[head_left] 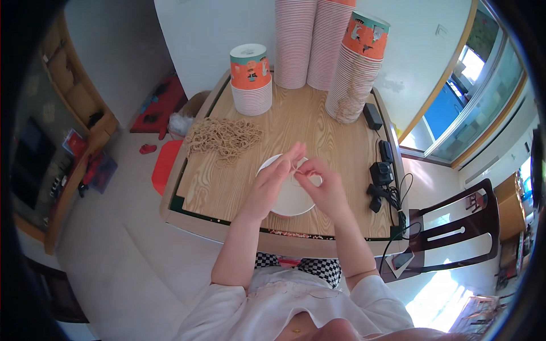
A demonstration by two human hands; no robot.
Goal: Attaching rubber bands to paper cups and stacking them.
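Over a white round-topped paper tub (294, 200), both of my hands meet near the middle of the table. My left hand (274, 181) is held upright with its fingers stretched out together. Beside it, my right hand (323, 184) is closed in a pinch close to the left fingers. A thin pale strand, perhaps twine, shows faintly between the hands; its ends are hidden. Past my left hand lies a tangled pile of tan twine loops (224, 139).
Toward the back stand a short stack of orange-and-green paper tubs (251, 79), tall stacks (296, 45) and a right-hand stack draped with twine (355, 71). Black adapters and cables (382, 173) line the right edge. A dark wooden chair (455, 227) stands at right.
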